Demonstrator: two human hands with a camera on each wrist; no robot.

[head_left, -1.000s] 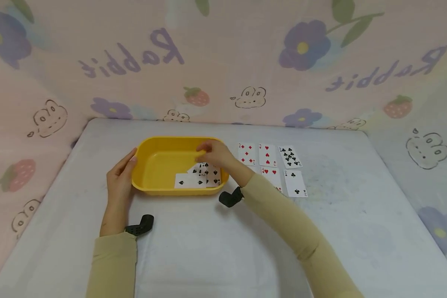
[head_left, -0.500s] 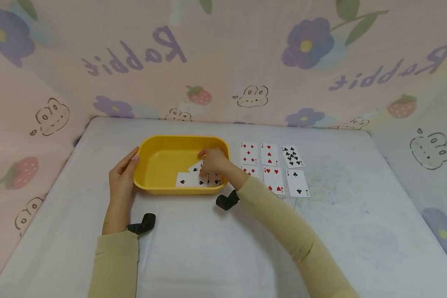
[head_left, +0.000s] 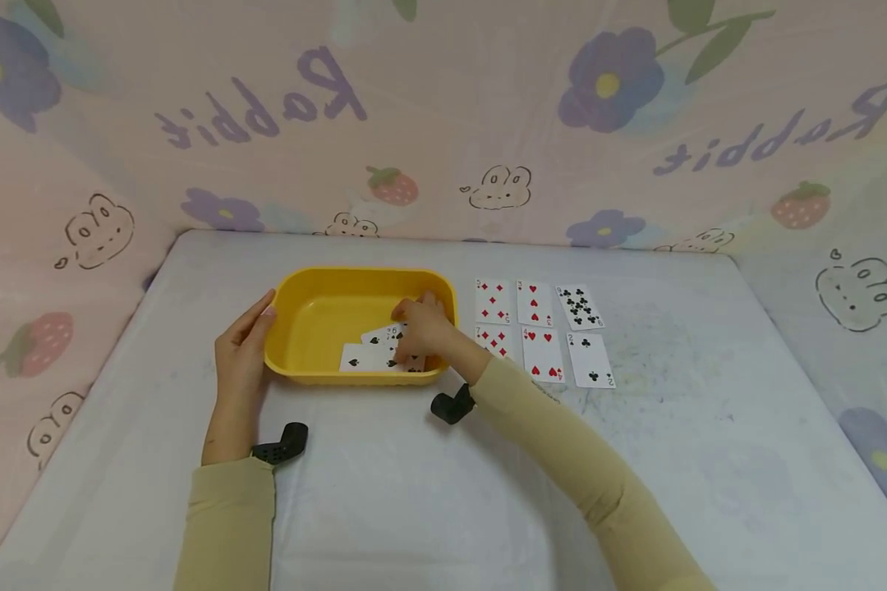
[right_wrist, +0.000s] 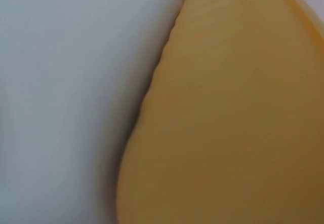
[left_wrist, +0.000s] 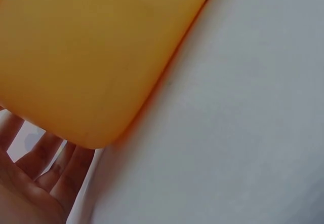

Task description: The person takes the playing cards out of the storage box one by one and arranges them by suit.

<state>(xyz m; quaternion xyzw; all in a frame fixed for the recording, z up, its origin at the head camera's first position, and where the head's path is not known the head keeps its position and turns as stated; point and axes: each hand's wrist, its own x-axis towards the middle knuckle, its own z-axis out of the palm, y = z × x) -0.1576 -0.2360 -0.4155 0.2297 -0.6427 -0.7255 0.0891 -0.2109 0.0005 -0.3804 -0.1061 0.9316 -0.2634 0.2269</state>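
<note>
My left hand (head_left: 240, 357) is at the left end of the yellow plastic tub (head_left: 318, 316), thumb by the rim. In the left wrist view, its extended fingers (left_wrist: 71, 176) lie against the tub's outer wall. Over the tub's right end, my right hand (head_left: 429, 328) reaches down onto several overlapping spade playing cards (head_left: 364, 359) on the tub floor. One fingertip is low at the cards, and the hand covers part of them; I cannot tell whether it pinches one. The right wrist view holds only the tub's outer wall (right_wrist: 228, 122) and white surface.
Right of the tub, face-up playing cards lie in two rows on the white tabletop (head_left: 384, 492): diamonds (head_left: 493, 302), hearts (head_left: 542, 355) and clubs (head_left: 590, 361). A printed rabbit-and-flower cloth (head_left: 443, 123) rises behind the table.
My right hand has lowered onto the spade cards, which have shifted slightly left inside the tub. The seven of diamonds has come into view beside the forearm. My left hand stays at the tub.
</note>
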